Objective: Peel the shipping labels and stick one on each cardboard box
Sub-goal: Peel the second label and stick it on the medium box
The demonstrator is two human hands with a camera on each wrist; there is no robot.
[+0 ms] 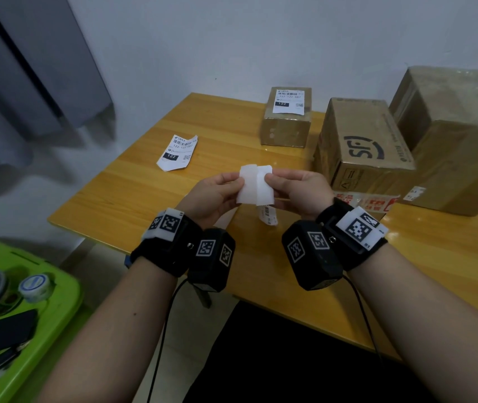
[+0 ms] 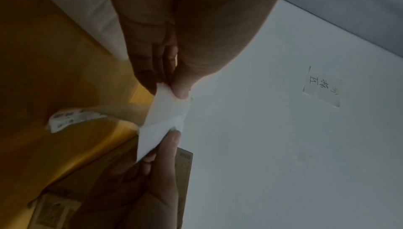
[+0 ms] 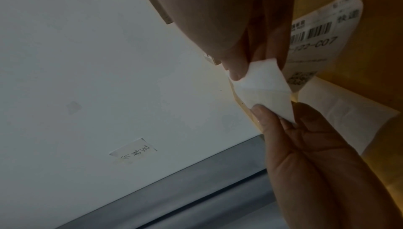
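From the head view I see my left hand (image 1: pixel 213 196) and right hand (image 1: pixel 299 191) raised above the middle of the bench (image 1: pixel 133 187), each pinching one side of a white label sheet (image 1: pixel 255 186), blank side toward me, a barcoded strip hanging below it. A second shipping label (image 1: pixel 177 152) reading "122-122-007" and "122" lies flat near the bench's left edge. At the far edge a small cardboard box (image 1: pixel 285 123) already carries a matching label; right of it stand a box printed "SF" (image 1: pixel 363 149) and a larger box (image 1: pixel 458 135) at the far right corner. The left wrist view shows thumb and fingers (image 2: pixel 179 88) closed on the sheet. The right wrist view shows the same pinch, with "-122-C07" legible behind.
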